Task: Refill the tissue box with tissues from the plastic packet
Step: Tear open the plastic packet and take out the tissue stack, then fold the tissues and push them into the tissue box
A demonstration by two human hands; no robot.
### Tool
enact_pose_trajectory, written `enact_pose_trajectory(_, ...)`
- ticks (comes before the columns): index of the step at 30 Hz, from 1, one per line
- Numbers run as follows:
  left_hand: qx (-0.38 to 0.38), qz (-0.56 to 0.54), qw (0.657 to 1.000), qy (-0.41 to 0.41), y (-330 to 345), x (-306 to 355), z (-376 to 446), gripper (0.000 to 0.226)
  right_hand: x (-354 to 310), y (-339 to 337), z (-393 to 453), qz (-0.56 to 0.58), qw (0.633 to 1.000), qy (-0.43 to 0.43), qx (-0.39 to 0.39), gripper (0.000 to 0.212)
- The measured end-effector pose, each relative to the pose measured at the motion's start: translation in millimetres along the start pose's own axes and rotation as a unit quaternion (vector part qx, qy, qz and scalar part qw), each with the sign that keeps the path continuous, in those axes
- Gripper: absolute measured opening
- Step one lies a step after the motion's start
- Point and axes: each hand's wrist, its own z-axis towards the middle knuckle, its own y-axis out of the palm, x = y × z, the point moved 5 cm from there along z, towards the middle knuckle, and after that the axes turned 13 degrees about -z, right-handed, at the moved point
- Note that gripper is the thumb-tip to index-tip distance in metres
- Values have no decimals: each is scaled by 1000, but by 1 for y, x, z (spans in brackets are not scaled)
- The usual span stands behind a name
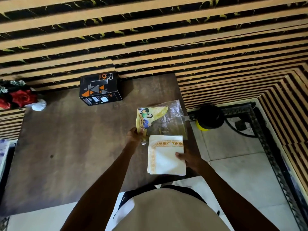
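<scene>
A black tissue box with orange and grey triangles stands at the far side of the brown table, its top slot facing up. The clear plastic packet with a yellow printed picture lies near the table's right edge. My left hand pinches the packet's near left corner. A stack of white tissues with an orange border pattern lies just outside the packet's near end. My right hand grips the stack's right edge, thumb on top.
Red artificial flowers and a crumpled white wrapper sit at the table's far left. A black and yellow round object stands on the tiled floor right of the table. A striped wall runs behind.
</scene>
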Motion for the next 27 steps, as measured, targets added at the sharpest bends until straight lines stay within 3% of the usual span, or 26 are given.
enact_pose_trajectory(3,18,46,999,-5,-1,3,21,11,-5,-2,6,-1,1000,2,23,22)
enact_pose_trajectory(6,18,66,998,-18,4,12,35,12,-3,-3,13,16,999,5,42,34)
enact_pose_trajectory(9,-61,59,996,-32,18,24,39,3,-6,-4,17,27,996,7,88,38)
enact_pose_trajectory(12,-101,87,991,-23,18,30,39,9,-11,-6,19,-64,981,-8,182,43)
enact_pose_trajectory(14,-106,85,991,-6,11,22,43,22,-15,-8,16,-153,949,-3,274,48)
enact_pose_trajectory(17,-104,0,994,39,0,9,39,13,-40,-12,-1,-301,857,-2,419,47)
enact_pose_trajectory(19,-88,-47,993,60,-11,15,26,15,-64,-9,-11,-309,829,-49,464,38)
enact_pose_trajectory(22,-103,-52,992,53,-28,30,11,21,-99,6,-7,-223,870,-119,424,23)
enact_pose_trajectory(27,-45,-44,995,72,-72,73,33,17,-171,55,36,-149,932,-126,305,18)
